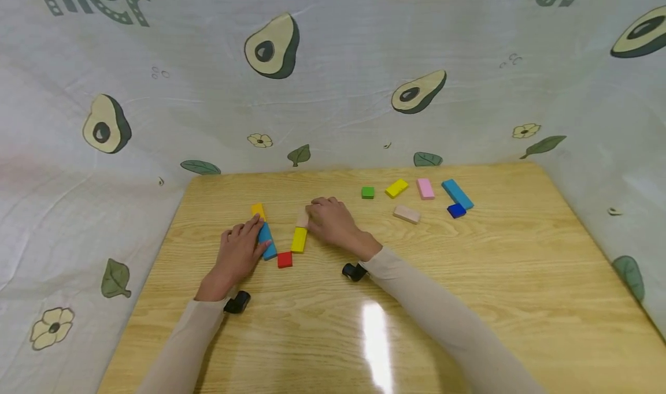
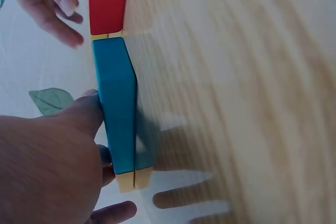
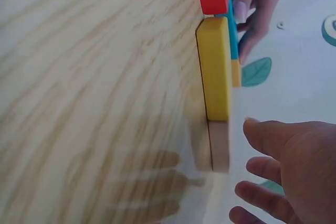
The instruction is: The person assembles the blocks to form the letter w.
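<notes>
"Where are we?"
"Toward the desk's (image 1: pixel 494 255) far left corner! Our left grip (image 1: pixel 238 249), loosely spread, touches the blue block (image 2: pixel 116 98); our right grip (image 1: pixel 335 223), parted, hovers beside the pale block (image 3: pixel 219 146)."
"Handling?"
"Light, stiff, smooth, we'd guess; we'd pinch the long sides."
"Right-side contact?"
"Head view hides it; right wrist view shows a gap."

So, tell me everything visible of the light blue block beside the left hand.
The light blue block is a long, smooth rectangular bar, seemingly painted, lying slightly slanted on the table. Its far end meets an orange-yellow block; its near corner sits beside a red block. The left hand touches it.
</notes>
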Demonstrator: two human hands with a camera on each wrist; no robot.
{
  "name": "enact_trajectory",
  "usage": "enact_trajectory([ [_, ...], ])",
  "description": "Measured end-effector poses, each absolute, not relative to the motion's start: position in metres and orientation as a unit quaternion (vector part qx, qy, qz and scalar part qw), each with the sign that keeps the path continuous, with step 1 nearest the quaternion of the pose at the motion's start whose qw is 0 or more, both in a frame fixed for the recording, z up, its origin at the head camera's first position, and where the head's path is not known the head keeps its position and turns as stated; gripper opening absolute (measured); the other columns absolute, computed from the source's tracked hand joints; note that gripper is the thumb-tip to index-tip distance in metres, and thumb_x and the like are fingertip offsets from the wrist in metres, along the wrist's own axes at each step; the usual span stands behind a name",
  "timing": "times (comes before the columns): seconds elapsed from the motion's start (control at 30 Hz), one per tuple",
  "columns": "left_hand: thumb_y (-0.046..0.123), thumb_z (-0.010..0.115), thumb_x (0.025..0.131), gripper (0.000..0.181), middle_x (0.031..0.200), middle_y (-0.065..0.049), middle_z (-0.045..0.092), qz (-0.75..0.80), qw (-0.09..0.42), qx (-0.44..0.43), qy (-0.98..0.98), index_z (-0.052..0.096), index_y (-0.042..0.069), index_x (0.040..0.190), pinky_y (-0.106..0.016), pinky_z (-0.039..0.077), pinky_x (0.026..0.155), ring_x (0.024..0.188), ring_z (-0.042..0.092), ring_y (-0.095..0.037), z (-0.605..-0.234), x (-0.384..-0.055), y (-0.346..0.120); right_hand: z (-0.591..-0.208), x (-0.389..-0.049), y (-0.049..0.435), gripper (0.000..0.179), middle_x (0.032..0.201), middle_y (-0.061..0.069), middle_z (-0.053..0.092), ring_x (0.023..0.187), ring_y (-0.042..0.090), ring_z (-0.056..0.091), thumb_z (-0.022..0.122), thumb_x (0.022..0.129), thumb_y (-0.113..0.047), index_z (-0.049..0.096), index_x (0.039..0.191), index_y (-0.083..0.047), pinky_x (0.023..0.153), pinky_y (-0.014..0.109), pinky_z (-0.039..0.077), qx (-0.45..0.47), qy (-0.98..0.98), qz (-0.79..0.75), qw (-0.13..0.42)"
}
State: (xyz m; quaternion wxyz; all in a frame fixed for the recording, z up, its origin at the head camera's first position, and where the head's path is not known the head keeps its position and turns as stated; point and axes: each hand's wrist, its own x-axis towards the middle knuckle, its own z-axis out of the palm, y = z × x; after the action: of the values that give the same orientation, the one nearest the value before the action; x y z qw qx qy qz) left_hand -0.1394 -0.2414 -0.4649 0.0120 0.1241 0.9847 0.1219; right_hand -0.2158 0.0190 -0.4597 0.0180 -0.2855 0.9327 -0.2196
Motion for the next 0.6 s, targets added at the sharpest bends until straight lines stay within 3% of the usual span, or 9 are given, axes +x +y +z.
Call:
enact_trajectory([
  [0.6, 0.028, 0.059, 0.110, 0.061, 0.165, -0.026, 0.038, 0.111, 0.021, 0.132, 0.985, 0.043, -0.007, 0.157, -0.067, 0.031, 0.113, 0.142, 0.040, -0.051, -0.460, -0.142, -0.240, -0.452, -0.207, 0.103, 0.051, 0.152, 0.019, 0.057, 0.138, 0.042, 0.052, 0.076, 0.101, -0.023, 0.064, 0.145, -0.002, 0.112, 0.059, 0.043, -0.235, 0.943, -0.237, -0.013],
])
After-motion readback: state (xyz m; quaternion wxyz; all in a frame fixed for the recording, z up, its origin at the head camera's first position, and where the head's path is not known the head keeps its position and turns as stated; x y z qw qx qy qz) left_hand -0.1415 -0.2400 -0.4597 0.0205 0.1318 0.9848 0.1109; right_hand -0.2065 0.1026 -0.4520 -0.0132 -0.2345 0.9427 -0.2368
